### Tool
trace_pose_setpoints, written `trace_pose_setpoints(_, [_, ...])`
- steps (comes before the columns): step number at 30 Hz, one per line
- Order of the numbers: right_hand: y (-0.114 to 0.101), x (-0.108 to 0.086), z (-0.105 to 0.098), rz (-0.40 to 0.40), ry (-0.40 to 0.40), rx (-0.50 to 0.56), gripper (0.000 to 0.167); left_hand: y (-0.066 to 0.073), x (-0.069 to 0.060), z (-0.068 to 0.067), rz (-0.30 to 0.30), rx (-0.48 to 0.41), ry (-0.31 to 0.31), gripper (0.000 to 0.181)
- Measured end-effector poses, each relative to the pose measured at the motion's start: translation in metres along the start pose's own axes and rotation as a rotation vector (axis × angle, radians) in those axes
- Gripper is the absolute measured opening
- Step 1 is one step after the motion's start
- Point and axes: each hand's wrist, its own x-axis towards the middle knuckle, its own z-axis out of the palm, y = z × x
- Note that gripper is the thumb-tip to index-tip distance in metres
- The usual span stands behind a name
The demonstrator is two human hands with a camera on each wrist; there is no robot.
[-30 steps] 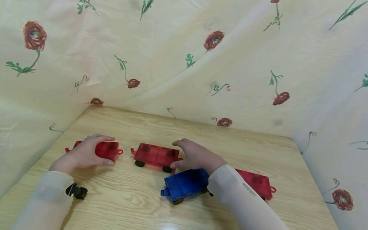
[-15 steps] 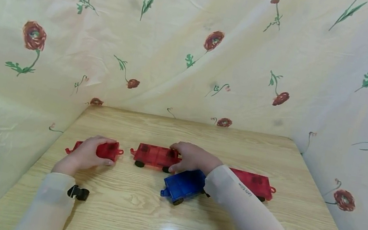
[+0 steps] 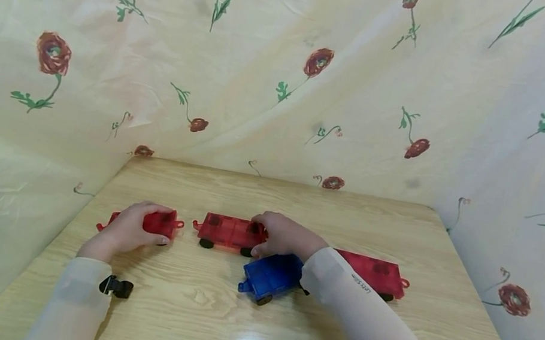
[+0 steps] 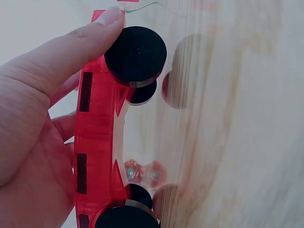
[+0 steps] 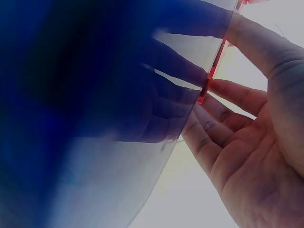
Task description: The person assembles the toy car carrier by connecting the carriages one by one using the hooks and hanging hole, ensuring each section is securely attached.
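Observation:
At the table's left, my left hand (image 3: 128,230) grips a translucent red toy wagon (image 3: 159,223) between thumb and fingers. The left wrist view shows this wagon (image 4: 97,137) with black wheels and the thumb pressed near one of them. My right hand (image 3: 285,238) holds the right end of a middle red wagon (image 3: 229,231), thumb at the near side and fingertips at the far side. Small hooks and loops stick out from the wagons' ends, and a gap separates these two. In the right wrist view, a blurred blue wagon (image 5: 71,95) covers part of the view.
The blue wagon (image 3: 268,277) stands angled just below my right hand, partly under the wrist. Another red wagon (image 3: 374,273) stands to the right, partly behind the sleeved forearm. Flower-patterned cloth (image 3: 268,72) surrounds the wooden table (image 3: 185,325) at its back and sides.
My right hand has come down and slightly left, its thumb and fingers now round the middle red wagon's right end. The left hand and the wagons have barely moved.

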Motion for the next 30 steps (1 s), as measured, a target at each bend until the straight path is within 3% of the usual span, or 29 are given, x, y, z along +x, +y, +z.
trace_pose_setpoints(7, [-0.002,0.000,0.002,-0.024,0.006,-0.014,0.074,-0.002,0.000,0.001,-0.004,-0.018,0.015,0.073])
trace_pose_setpoints(15, [-0.004,0.001,0.001,-0.029,0.001,-0.022,0.074,-0.002,0.000,0.003,0.036,-0.045,0.062,0.072])
trace_pose_setpoints(30, [-0.018,0.005,0.003,-0.023,-0.021,-0.026,0.076,0.000,0.000,0.003,0.040,-0.083,0.077,0.071])
